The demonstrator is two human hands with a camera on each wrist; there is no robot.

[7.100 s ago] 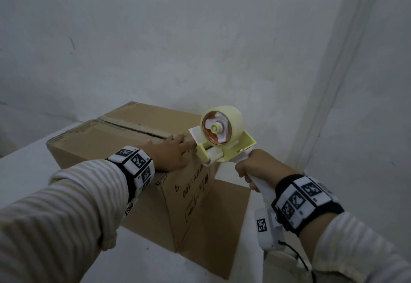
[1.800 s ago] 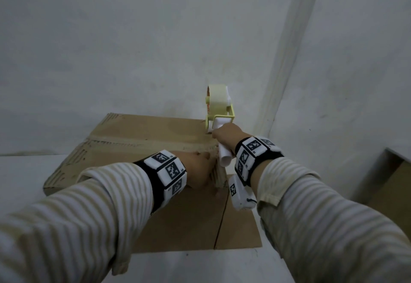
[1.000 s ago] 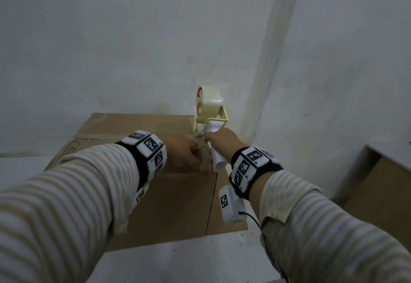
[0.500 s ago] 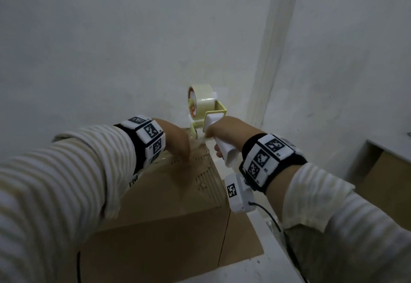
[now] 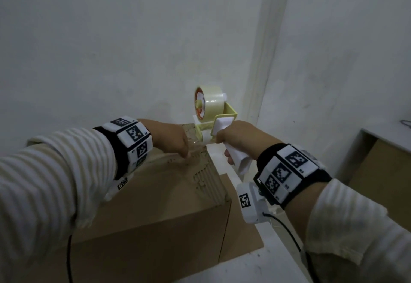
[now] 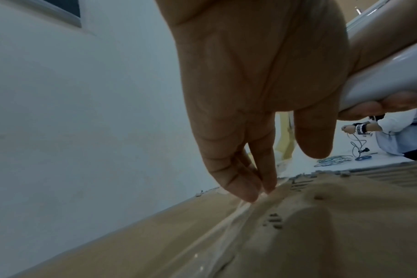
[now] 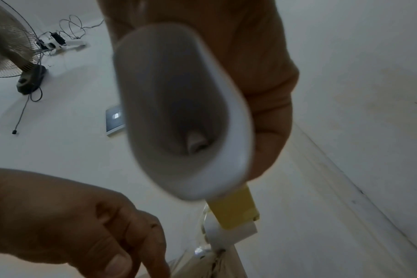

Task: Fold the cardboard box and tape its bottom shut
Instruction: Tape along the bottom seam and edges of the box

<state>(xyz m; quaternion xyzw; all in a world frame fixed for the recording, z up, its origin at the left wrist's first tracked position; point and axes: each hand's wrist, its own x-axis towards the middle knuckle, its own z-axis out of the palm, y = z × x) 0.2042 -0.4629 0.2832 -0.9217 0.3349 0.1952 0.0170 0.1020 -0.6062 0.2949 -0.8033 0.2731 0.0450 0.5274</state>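
Nearest the camera, two striped sleeves (image 5: 55, 171) reach forward, each wrist wrapped in a black band carrying square printed markers. Below them the cardboard box (image 5: 155, 216) sits on a white tabletop (image 5: 255, 265), one loose flap lying flat on the surface at its right. The box's top panel is rough and torn along the right edge, with the corrugation showing.

The left hand (image 5: 171, 140) points down at the far end of that panel, its fingers (image 6: 248, 190) straight and close together, the tips pressing a strip of clear tape (image 6: 226, 218) onto the cardboard along the seam. It holds nothing.

Just beside it, the right hand (image 5: 238, 140) is wrapped round the white handle (image 7: 179, 112) of a tape dispenser (image 5: 213, 113), fingers curled under it. The dispenser's yellow frame meets the box at its far right corner, with the tape roll standing upright above and a short stretch of tape running from it to the box edge.

Behind stand white walls meeting in a corner (image 5: 264, 60). The wrist views show a floor fan (image 7: 10, 47), cables and another person's arm farther off.
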